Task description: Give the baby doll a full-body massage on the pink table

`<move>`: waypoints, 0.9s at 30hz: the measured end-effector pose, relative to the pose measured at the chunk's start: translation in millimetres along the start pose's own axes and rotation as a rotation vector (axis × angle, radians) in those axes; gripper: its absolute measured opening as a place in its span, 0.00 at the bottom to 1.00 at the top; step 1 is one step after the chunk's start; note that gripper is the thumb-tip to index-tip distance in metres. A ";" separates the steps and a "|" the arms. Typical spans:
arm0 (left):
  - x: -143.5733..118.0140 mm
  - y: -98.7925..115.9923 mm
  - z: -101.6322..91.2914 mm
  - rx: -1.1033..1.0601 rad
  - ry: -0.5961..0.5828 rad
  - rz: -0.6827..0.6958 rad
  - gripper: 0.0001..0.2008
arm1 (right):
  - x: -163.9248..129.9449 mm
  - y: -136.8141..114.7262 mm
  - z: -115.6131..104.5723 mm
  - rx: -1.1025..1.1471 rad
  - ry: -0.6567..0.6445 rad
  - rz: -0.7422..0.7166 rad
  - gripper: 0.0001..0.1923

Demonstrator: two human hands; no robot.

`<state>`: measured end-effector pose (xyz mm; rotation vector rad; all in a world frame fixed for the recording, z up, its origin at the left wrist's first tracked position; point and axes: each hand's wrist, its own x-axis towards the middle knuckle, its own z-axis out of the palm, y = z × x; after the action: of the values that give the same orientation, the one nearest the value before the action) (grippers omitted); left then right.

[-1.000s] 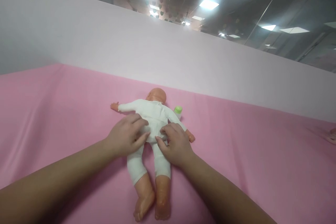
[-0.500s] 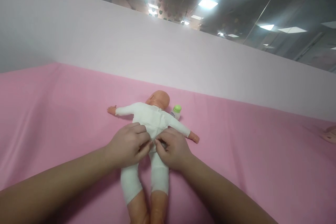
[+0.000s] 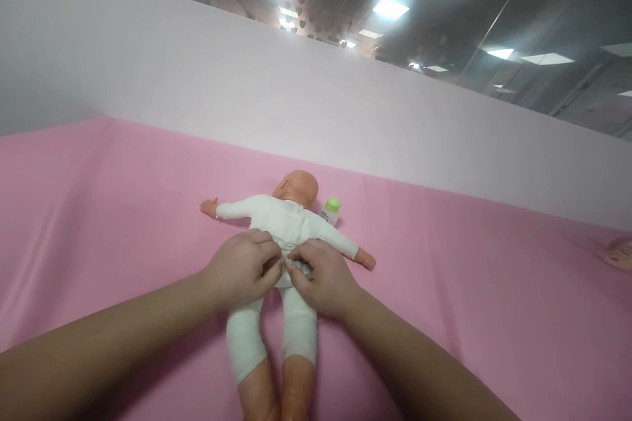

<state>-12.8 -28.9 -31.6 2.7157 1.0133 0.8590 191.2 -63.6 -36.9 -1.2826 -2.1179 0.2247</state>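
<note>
One doll (image 3: 276, 223), two hands' fingers (image 3: 274, 251) pinching its white suit (image 3: 291, 227); one bottle (image 3: 332, 209) beside.

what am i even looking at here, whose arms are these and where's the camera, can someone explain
The camera sits on a person's head and looks forward and down, so the two bare arms reaching in from the bottom are that person's own. No machine is involved.

A pink sheet covers the surface, with a pale partition behind it and ceiling lights above. On the sheet lies a baby doll in a white suit, arms spread, head away from the camera. Beside its head stands a small bottle with a green cap.

The left hand and right hand meet at the doll's waist, fingers pinching the white fabric there. At the far right edge something pinkish just shows; I cannot tell what it is.
</note>
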 end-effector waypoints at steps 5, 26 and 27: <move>2.0 -2.6 -0.7 -0.006 0.203 0.142 0.09 | 1.2 1.1 0.7 0.031 0.183 -0.047 0.08; 9.9 -1.9 0.1 0.083 0.019 -0.044 0.10 | 5.3 4.9 6.7 0.006 0.051 0.023 0.06; 9.4 -1.9 1.5 0.120 0.051 -0.003 0.09 | 5.5 6.0 8.3 -0.016 0.070 0.013 0.11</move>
<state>-7.3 -21.4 -29.0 2.8028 1.1140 0.8995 188.9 -54.5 -43.7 -1.2945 -2.0566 0.1664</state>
